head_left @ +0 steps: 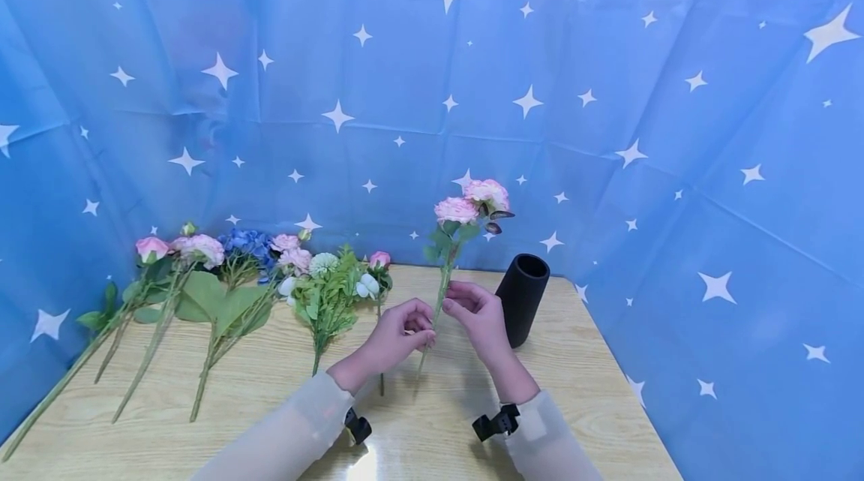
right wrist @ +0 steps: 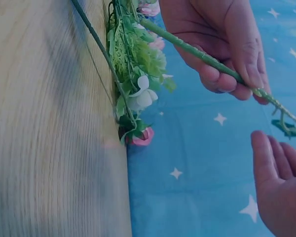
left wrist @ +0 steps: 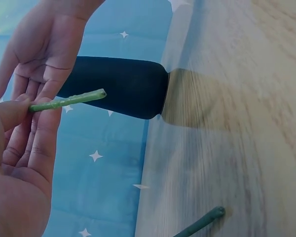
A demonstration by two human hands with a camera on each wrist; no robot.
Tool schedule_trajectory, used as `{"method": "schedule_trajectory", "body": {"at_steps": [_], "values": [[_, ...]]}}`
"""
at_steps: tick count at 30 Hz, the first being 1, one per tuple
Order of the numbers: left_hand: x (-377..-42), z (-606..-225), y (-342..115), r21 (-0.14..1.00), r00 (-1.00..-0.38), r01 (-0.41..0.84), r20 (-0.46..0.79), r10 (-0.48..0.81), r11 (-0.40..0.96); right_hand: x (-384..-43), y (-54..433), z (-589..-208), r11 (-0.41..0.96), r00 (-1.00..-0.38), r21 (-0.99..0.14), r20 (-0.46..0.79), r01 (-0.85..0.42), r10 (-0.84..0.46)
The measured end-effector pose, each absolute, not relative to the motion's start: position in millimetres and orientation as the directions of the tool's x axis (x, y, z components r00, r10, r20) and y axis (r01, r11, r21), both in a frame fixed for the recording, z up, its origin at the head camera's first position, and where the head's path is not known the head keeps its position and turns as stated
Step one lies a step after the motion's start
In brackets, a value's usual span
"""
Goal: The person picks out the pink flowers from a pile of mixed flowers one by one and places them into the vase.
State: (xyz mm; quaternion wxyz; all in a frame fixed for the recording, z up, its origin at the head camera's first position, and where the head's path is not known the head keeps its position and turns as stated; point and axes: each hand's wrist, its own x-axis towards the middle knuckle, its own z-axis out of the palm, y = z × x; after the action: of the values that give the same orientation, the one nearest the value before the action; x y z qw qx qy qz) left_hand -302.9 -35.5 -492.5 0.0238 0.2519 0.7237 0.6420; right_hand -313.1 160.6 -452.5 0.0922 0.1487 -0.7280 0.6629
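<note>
A pink two-bloom artificial flower (head_left: 472,203) stands upright above the table, and my left hand (head_left: 420,325) pinches its green stem (head_left: 442,293) between thumb and fingers. In the left wrist view the stem's cut end (left wrist: 69,100) sticks out past my left thumb (left wrist: 10,116). My right hand (head_left: 460,302) is just right of the stem, palm open and fingers straight (left wrist: 42,47), gripping nothing. The right wrist view shows the left hand (right wrist: 222,44) on the stem (right wrist: 202,57), with the right fingers (right wrist: 278,173) apart from it. A black cylindrical vase (head_left: 521,299) stands right behind the right hand.
Several artificial flowers lie in a row on the left half of the wooden table (head_left: 594,391): pink roses (head_left: 196,248), a blue hydrangea (head_left: 246,243), a green-and-white sprig (head_left: 331,290). A blue star-print cloth (head_left: 709,166) closes off the back and sides.
</note>
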Motion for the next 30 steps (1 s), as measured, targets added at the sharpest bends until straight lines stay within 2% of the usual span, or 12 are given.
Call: {"method": "schedule_trajectory", "body": {"at_steps": [15,30], "values": [[-302.6,-496.9,-34.0,0.931,-0.849,0.361,0.303,0.432,0.058,-310.6,156.2,-452.7,0.057,-0.957,-0.956,0.285,-0.287,-0.048],[-302.3,-501.1,-32.3,0.912,-0.861,0.385,0.302,0.409,0.138,-308.6,156.1,-451.3,0.059,-0.962,-0.961,0.271,-0.272,-0.024]]}}
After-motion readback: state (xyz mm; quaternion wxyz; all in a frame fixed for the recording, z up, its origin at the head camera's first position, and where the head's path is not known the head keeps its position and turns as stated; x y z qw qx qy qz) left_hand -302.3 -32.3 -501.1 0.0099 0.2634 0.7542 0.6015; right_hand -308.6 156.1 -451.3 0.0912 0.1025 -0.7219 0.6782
